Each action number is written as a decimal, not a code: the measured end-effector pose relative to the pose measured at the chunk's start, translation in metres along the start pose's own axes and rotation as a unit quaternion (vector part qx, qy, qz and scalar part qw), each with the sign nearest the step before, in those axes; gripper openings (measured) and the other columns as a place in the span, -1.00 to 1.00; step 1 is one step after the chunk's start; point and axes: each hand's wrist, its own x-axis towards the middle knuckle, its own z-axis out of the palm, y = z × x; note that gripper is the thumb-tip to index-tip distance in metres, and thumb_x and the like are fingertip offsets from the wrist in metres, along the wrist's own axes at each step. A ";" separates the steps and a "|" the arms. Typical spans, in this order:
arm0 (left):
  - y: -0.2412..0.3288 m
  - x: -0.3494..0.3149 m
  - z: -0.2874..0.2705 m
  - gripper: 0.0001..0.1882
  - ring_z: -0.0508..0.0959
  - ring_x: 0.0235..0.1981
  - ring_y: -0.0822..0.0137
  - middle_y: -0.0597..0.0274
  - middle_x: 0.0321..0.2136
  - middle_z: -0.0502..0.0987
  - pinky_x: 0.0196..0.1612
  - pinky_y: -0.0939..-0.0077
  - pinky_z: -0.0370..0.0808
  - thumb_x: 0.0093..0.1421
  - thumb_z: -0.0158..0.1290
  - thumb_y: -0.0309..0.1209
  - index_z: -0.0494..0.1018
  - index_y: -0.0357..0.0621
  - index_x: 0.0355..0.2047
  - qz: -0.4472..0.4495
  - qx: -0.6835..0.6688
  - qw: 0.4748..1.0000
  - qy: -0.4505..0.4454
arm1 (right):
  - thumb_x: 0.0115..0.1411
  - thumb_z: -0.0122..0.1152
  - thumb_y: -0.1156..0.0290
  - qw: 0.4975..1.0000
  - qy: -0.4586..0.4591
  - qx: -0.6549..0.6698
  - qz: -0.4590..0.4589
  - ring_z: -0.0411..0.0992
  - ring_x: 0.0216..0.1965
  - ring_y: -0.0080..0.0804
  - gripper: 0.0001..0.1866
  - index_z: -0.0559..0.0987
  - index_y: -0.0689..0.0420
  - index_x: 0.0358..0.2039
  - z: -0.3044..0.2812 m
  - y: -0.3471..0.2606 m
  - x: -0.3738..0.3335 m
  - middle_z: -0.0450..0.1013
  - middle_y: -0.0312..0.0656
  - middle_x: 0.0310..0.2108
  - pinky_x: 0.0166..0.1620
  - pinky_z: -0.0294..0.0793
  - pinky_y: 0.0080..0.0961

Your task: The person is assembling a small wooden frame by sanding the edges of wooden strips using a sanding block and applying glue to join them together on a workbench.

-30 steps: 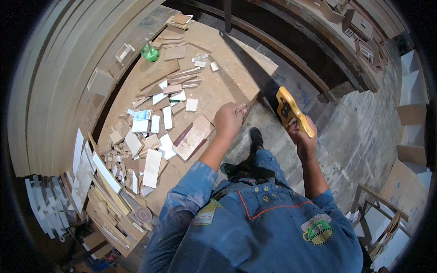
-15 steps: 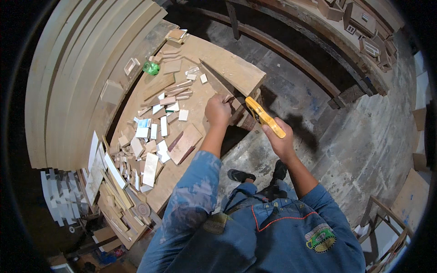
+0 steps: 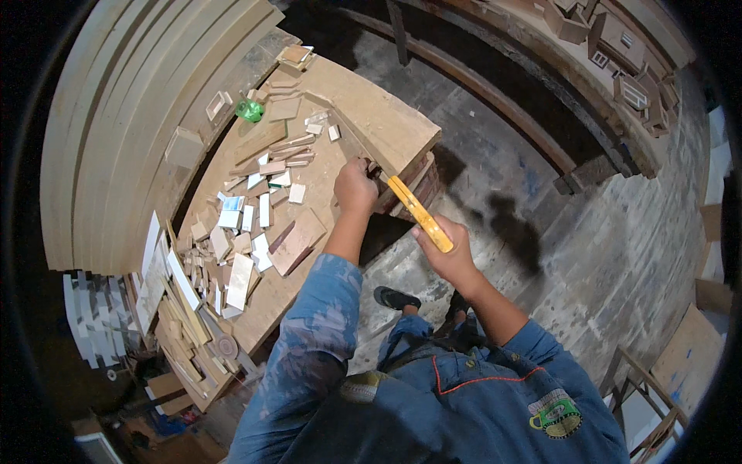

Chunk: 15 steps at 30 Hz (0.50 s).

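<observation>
My right hand (image 3: 450,251) is closed round the yellow handle (image 3: 420,213) of a handsaw, which is seen nearly edge-on. Its thin blade (image 3: 358,139) runs up and left across the corner of the wooden worktable (image 3: 379,97). Close beside the blade, my left hand (image 3: 355,185) is a fist at the table's near edge. Its fingers pinch a small brown wood piece (image 3: 374,167), mostly hidden by the hand. Whether the blade touches this piece cannot be made out.
Wood and white offcuts (image 3: 267,197) lie scattered over the table, with a green plastic object (image 3: 249,110) behind them. Large curved-looking boards (image 3: 131,139) stand at the left. Small wooden house models (image 3: 618,46) sit on a shelf at the far right. Grey floor (image 3: 525,255) lies right of the table.
The saw has shifted left and its blade reaches farther over the table. Its handle has turned more edge-on. My left hand keeps its hold by the table edge; the whole view has shifted slightly.
</observation>
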 end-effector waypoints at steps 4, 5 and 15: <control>-0.001 0.001 0.000 -0.82 0.55 -0.30 -0.14 -0.10 -0.40 0.55 -0.25 0.09 0.47 -0.03 0.01 -0.55 0.51 -0.14 -0.37 -0.006 0.015 1.000 0.002 | 0.13 0.26 0.44 1.000 -0.005 -0.022 0.003 0.27 -0.67 -0.49 -0.78 0.42 0.23 -0.55 -0.004 0.008 -0.018 0.30 -0.19 -0.71 -0.55 0.27 -0.46; -0.003 -0.001 0.001 -0.77 0.55 -0.29 -0.13 -0.08 -0.39 0.56 -0.25 0.11 0.47 -0.05 0.02 -0.56 0.54 -0.11 -0.34 -0.012 0.014 1.000 0.000 | 0.13 0.26 0.44 0.999 -0.015 -0.024 0.017 0.28 -0.67 -0.49 -0.79 0.44 0.23 -0.54 -0.010 0.007 -0.029 0.31 -0.18 -0.71 -0.55 0.28 -0.47; -0.021 0.004 0.002 -0.86 0.58 -0.35 0.07 0.12 -0.39 0.60 -0.26 0.28 0.50 -0.04 0.23 -0.32 0.62 0.00 -0.42 0.018 -0.089 0.995 -0.047 | 0.13 0.28 0.31 0.986 0.045 0.077 0.140 0.30 -0.62 -0.64 -0.76 0.55 0.24 -0.37 -0.094 0.004 -0.102 0.38 -0.36 -0.62 -0.54 0.28 -0.61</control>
